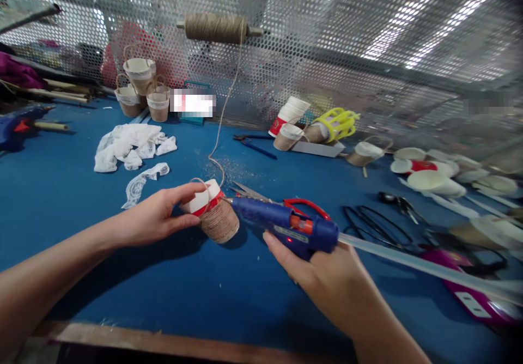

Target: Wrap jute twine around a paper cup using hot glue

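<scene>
My left hand [169, 211] grips a paper cup [220, 221] by its rim end, fingers and thumb on opposite sides. Brown twine [222, 119] is wound round the cup's lower part, while a red band and white rim stay bare. The cup lies tilted, base toward the lower right. In my right hand [322, 271] is a blue hot glue gun [286, 222], its nozzle at the edge of the twine winding; whether it touches I cannot tell. A long clear glue stick [408, 263] sticks out of its back. Red-handled scissors [308, 207] lie partly hidden behind the gun.
A twine spool [214, 28] hangs on the mesh panel, its strand running down to the cup. White lace [126, 143] lies at left, near finished twine baskets [158, 105]. Blue pliers [257, 143], stacked cups [292, 110], cables [376, 225] and a purple power strip [469, 293] are about.
</scene>
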`<state>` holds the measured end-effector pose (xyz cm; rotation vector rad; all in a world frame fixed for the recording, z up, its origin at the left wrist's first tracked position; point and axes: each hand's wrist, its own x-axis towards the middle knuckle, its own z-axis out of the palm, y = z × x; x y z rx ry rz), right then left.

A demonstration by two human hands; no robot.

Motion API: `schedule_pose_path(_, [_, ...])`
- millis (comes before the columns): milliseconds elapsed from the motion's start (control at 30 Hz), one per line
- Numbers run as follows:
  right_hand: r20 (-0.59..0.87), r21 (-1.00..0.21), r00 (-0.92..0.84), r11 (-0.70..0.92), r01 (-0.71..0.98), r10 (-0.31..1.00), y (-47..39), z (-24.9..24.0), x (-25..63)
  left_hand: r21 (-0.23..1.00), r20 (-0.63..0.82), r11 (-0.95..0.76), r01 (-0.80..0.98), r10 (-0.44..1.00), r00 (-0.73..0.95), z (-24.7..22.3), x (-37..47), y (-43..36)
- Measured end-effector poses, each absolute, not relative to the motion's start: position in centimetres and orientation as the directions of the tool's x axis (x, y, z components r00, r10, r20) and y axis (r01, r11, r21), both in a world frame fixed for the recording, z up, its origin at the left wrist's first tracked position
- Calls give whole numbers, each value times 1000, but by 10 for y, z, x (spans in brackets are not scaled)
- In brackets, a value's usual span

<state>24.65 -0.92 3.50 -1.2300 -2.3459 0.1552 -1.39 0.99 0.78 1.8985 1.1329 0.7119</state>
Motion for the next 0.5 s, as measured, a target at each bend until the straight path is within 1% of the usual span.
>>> schedule_pose_path(100, [370, -266, -504, 609, 747, 780, -12, 35, 242, 848, 75, -295, 440, 890, 450, 8, -14, 10])
schedule_pose_path(233, [399, -274, -489, 610, 743, 776, -11, 33, 238, 837, 65, -295, 461, 890, 452, 8, -15, 9])
schedule_pose_path(367, [342, -355, -450, 557, 751, 825, -6, 31, 239, 840, 48, -281, 464, 891, 452, 8, -15, 9])
schedule_pose_path(500, [259, -469, -363, 445, 763, 895, -10, 34, 236, 821, 37, -288, 493, 888, 457, 9, -15, 9])
